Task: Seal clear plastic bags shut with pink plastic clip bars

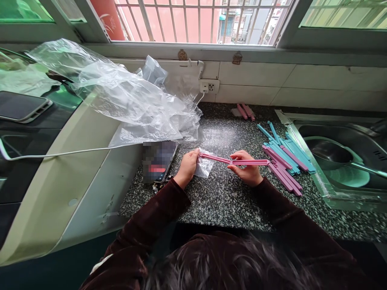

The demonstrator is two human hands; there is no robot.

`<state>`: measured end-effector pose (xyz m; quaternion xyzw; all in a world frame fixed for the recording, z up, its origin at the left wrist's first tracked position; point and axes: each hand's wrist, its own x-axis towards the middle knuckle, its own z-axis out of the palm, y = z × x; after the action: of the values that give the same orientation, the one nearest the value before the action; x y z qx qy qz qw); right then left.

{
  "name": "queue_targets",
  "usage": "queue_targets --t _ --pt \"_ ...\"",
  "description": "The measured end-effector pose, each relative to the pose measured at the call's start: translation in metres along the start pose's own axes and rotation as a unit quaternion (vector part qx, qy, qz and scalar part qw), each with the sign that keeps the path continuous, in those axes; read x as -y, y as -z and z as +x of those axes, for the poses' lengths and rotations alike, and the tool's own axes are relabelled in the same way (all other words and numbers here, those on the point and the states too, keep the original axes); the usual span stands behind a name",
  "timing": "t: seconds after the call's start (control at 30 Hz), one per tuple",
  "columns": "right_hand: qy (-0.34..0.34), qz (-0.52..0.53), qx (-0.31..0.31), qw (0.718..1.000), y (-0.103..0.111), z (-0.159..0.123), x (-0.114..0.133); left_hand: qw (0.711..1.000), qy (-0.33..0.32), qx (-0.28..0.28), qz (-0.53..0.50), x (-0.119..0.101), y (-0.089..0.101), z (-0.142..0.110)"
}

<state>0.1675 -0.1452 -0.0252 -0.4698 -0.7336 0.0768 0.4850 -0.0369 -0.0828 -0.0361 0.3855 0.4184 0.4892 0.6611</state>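
A long pink bag-sealing clip point(249, 162) stretches between my hands, its two slim arms unfolded at a joint near the middle. My left hand point(188, 165) is closed at the clip's left end, where a small clear plastic bag point(204, 166) hangs below the fingers. Whether those fingers pinch the clip, the bag or both is hard to see. My right hand point(246, 169) grips the clip just right of its joint, thumb in front and fingers behind. Beside that hand lie loose pink clips point(284, 177) and blue clips point(298, 151) in a pile.
Crumpled clear plastic sheeting point(130, 96) spreads over the left side. A phone point(161, 161) lies left of my left hand, and a white cable point(75, 154) crosses toward the wall socket point(209, 86). At right is a steel sink point(329, 197) holding a pan point(328, 151).
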Motion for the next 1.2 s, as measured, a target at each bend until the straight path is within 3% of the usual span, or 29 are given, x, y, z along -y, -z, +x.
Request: queue_targets --t 0.27,0.63,0.97,1.2 --pt "0.001 -0.007 0.018 1.000 -0.001 0.000 0.003 1.000 -0.008 0.006 0.003 0.002 0.001 0.000" --pt "0.008 0.000 -0.008 1.000 -0.002 0.000 0.006 1.000 -0.024 0.020 0.003 0.003 0.001 0.000" --pt "-0.013 -0.013 -0.068 0.998 0.001 0.001 0.004 0.993 0.017 0.107 0.054 -0.012 -0.006 -0.011" --pt "-0.010 -0.038 -0.111 0.993 0.003 0.001 0.000 0.982 -0.009 0.177 0.070 -0.012 -0.005 -0.018"
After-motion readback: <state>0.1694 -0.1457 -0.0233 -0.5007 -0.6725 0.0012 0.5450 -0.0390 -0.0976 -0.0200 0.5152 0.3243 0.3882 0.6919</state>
